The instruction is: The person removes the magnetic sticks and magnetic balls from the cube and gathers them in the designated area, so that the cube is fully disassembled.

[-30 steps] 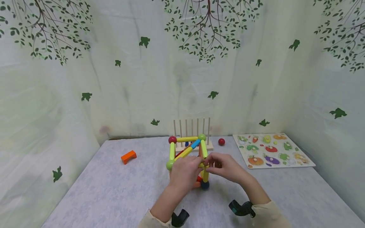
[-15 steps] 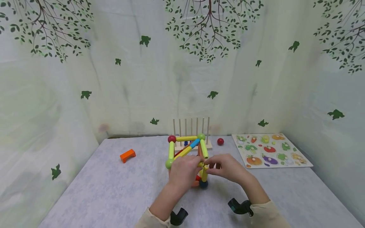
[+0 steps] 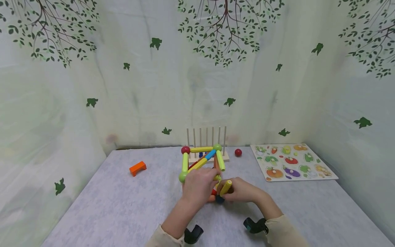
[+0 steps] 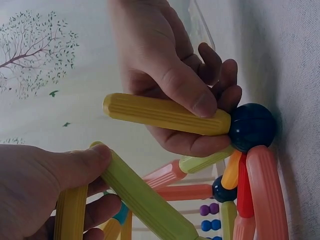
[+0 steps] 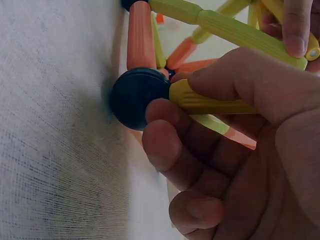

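Beside the frame of colored magnetic rods and balls (image 3: 183,177), my right hand (image 3: 242,189) pinches a yellow rod (image 4: 165,115) between thumb and fingers near its lower end. That end meets a dark blue ball (image 4: 252,127) low at the table; the rod's other end is free and leans to the right in the head view. My left hand (image 3: 199,185) grips the end of a yellow-green rod (image 4: 150,195), its thumb on top. Another yellow rod (image 4: 71,215) passes under that thumb. The left hand hides part of the frame in the head view.
Behind the frame stands a wooden rack (image 3: 226,157) with upright pegs and small beads. A red ball (image 3: 238,152) lies to its right, near a vegetable puzzle board (image 3: 262,173). An orange block (image 3: 138,168) is on the left of the table (image 3: 102,206).
My right hand has moved down the yellow rod to its lower end, beside the dark blue ball. The rod has gone from upright to tilted right. My left hand has stayed in place.
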A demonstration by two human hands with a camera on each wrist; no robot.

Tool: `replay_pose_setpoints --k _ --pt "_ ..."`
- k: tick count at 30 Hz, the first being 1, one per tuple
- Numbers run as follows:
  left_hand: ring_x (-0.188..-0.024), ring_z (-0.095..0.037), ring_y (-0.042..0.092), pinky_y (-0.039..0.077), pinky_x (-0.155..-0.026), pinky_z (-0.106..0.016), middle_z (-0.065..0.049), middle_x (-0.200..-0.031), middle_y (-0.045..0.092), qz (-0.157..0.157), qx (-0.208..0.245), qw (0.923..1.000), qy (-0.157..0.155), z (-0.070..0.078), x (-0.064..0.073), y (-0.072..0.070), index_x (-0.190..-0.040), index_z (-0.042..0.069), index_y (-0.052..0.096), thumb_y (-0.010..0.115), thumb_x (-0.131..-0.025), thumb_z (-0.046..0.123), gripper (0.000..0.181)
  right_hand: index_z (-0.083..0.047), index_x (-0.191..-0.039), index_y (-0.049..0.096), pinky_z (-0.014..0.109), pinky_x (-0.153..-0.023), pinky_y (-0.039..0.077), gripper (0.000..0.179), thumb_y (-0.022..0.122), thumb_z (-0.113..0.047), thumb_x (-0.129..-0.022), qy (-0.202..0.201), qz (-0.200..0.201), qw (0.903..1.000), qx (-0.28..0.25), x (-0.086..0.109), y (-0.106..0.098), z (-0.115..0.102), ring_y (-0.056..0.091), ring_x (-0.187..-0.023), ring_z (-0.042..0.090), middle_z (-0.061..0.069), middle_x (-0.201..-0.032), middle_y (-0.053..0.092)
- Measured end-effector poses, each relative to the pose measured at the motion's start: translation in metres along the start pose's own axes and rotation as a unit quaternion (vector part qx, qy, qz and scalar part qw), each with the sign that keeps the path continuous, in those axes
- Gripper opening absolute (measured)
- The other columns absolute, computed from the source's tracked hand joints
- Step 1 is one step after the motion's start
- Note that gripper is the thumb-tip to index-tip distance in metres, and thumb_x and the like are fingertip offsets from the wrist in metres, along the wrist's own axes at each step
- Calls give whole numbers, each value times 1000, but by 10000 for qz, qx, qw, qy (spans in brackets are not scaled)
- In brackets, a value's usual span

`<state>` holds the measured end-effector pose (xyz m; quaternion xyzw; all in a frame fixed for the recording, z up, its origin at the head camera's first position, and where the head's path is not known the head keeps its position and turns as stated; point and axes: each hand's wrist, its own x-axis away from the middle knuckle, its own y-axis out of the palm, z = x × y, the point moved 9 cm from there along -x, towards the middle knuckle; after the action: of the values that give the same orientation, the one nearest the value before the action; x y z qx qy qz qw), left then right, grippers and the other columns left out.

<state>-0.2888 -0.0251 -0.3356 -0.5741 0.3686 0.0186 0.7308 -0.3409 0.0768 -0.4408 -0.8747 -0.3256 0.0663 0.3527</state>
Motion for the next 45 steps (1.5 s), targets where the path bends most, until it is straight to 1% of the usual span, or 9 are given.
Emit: replay_pose_setpoints --k 7,13,17,20,23,28,32,40,45 --pt "-60 -7 58 41 -55 -15 8 -78 72 -106 139 9998 6 0 0 1 -102 23 74 85 -79 32 27 -13 -105 68 27 -60 50 14 68 -13 -91 -103 -121 9996 -228 2 1 1 60 -64 14 1 -85 68" --pt "-61 -6 58 43 -57 -16 9 -81 73 -161 61 9999 -16 0 1 3 -104 24 75 83 -81 34 26 -14 -96 72 27 -60 48 9 65 -17 -91 209 -234 9989 -336 6 -3 16 59 -64 12 0 -82 70" --pt "-61 -5 58 44 -58 -17 9 -81 74 -151 58 9999 -13 0 1 3 -104 24 75 84 -80 34 27 -13 -97 74 26 -59 45 18 62 -27 -97 327 -317 9985 -306 11 -12 24 56 -64 13 2 -83 71" --pt "-58 -4 54 41 -56 -16 10 -79 73 -184 74 9998 -9 1 1 4 -104 24 74 84 -80 33 27 -10 -102 74 27 -62 43 27 60 -33 -100 438 -176 9986 -254 17 -27 33 56 -66 14 5 -83 69" --pt "-56 -3 50 38 -54 -15 10 -77 72 -190 78 9998 3 0 0 4 -104 24 74 84 -81 32 26 -8 -107 72 28 -61 40 32 57 -35 -102 754 300 9966 -152 26 -49 47 55 -65 15 4 -78 65" --pt "-57 -3 51 36 -54 -15 9 -78 73 -159 122 9998 -27 -1 0 3 -104 23 75 84 -81 32 26 -5 -119 63 29 -59 39 29 56 -28 -103 1415 1201 9826 -50 39 -78 73 53 -60 17 4 -72 63" --pt "-56 -3 51 35 -53 -14 9 -78 73 -194 178 9996 -75 -2 0 2 -104 23 75 84 -81 32 27 -4 -123 57 31 -62 42 28 55 -23 -102 1813 1519 9716 65 41 -83 90 54 -60 18 5 -74 66" --pt "-56 -3 51 34 -52 -13 10 -73 70 -172 154 9997 -100 -2 -1 1 -103 24 74 85 -79 32 28 -4 -107 74 34 -74 51 34 69 -33 -91 2490 1863 9437 1127 47 -91 106 55 -77 18 3 -89 68" --pt "-57 -4 53 36 -53 -14 10 -74 71 -180 165 9997 -79 -2 -2 1 -103 24 74 85 -79 32 28 -7 -103 73 34 -69 48 28 73 -30 -87 2605 1528 9418 1474 54 -91 101 55 -77 18 3 -89 67"
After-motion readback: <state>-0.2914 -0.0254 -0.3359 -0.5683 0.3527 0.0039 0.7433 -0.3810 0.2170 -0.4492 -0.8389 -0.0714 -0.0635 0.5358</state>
